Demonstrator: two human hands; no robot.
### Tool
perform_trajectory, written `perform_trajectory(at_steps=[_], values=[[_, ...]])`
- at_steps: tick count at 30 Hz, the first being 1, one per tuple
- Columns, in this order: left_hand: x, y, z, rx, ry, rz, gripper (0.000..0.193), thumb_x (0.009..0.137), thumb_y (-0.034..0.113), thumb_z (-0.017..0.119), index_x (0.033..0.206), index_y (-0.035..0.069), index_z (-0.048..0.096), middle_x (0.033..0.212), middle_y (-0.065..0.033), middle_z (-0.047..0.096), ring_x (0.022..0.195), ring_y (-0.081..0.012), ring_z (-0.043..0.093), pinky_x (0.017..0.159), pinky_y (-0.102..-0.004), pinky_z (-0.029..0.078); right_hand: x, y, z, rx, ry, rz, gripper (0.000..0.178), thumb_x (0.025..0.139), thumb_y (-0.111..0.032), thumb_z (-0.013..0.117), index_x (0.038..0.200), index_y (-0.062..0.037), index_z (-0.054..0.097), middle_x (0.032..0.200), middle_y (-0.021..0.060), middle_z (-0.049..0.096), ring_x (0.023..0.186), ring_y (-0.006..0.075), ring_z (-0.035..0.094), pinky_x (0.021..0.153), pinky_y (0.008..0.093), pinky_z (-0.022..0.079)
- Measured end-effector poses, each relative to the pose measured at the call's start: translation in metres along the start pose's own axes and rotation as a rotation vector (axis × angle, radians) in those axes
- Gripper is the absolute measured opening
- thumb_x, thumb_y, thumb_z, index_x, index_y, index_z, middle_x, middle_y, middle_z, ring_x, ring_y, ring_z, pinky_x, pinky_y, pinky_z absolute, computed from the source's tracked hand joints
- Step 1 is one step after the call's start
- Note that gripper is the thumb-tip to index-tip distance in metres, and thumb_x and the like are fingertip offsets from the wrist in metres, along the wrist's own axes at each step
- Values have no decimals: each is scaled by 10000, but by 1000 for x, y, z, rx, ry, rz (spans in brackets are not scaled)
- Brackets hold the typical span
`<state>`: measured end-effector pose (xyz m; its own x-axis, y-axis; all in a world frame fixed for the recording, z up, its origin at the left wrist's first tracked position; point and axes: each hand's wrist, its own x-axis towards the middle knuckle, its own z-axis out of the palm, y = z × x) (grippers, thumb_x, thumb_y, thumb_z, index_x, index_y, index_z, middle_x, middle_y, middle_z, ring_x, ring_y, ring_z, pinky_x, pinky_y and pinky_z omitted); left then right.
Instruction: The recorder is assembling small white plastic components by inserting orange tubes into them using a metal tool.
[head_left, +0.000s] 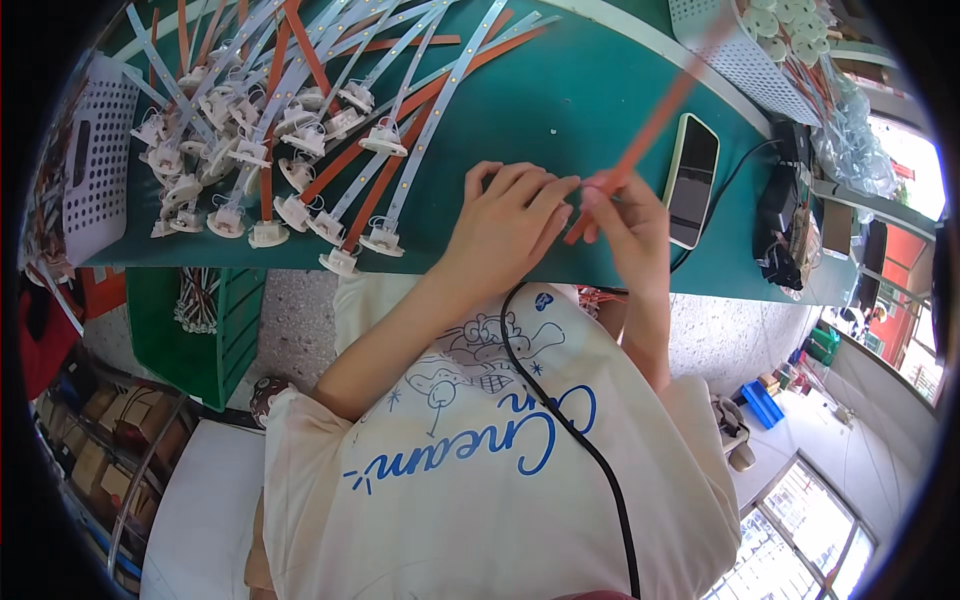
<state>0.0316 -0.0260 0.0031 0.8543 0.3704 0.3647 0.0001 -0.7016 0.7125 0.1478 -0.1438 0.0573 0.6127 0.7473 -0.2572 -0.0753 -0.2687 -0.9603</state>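
Over the near part of the green table, my right hand [632, 218] pinches an orange-red strip [655, 118] near its lower end. The strip slants up to the far right and blurs toward its top. Close beside it, my left hand [512, 222] is closed, fingers bent, with its fingertips next to my right fingers. Whatever the left fingers hold, if anything, is hidden. To the left lies a heap of LED strips [415, 165], some showing orange-red backs, with white round end caps [381, 238] wired to their ends.
A phone [692, 180] lies right of my hands, beside a black cable [728, 185]. White perforated baskets stand at the far left [100, 165] and far right [745, 65]. A green crate [180, 340] sits below the table's left edge. Another black cable [585, 440] runs down my shirt.
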Motion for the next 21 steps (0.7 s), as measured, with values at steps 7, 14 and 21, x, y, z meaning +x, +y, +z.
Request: perform_trajectory(at_steps=[7,14,21], values=[[-6,-2,-5,17,-51,41,316,810,175,681,1111,111,613,1092,-36,590,1119,-213,540,1020,-488,318,-17,1,-6,79,88,-106,128,959,-10,518,1075,20,475,976,155,660,887,185,661,799,275,537],[-9,-5,0,14,-44,18,359,773,152,727,1106,136,594,1101,-21,587,1129,-200,541,1030,-482,316,-31,12,-5,-52,180,-93,123,902,61,561,1023,40,549,1020,141,650,982,189,637,869,293,521],[-9,-6,2,4,-7,25,346,765,153,735,1077,122,589,1063,-32,588,1120,-206,543,1023,-486,329,-28,15,3,-38,205,-90,131,910,46,555,1041,54,561,1048,173,655,950,189,654,839,294,536]])
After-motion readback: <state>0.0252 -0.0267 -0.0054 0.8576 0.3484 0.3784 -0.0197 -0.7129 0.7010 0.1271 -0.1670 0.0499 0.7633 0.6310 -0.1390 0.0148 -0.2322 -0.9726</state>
